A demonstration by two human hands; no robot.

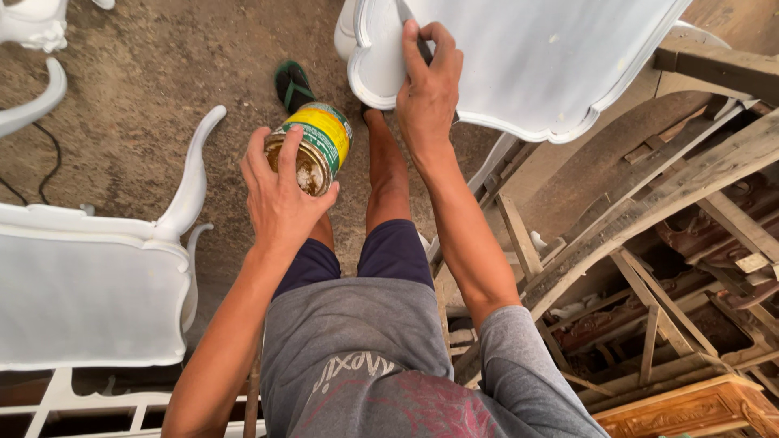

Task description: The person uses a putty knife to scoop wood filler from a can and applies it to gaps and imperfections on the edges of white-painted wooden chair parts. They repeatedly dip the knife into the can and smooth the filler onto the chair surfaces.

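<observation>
My left hand grips an open tin can with a yellow and green label, held over my legs; pale paste shows inside it. My right hand presses a thin dark blade tool against the scalloped edge of a white-primed furniture panel at the top of the view. Most of the blade is hidden under my fingers.
A white-primed chair with a curved arm stands at the left. Bare wooden furniture frames are stacked at the right, with a carved piece at the bottom right. A sandal rests on the concrete floor.
</observation>
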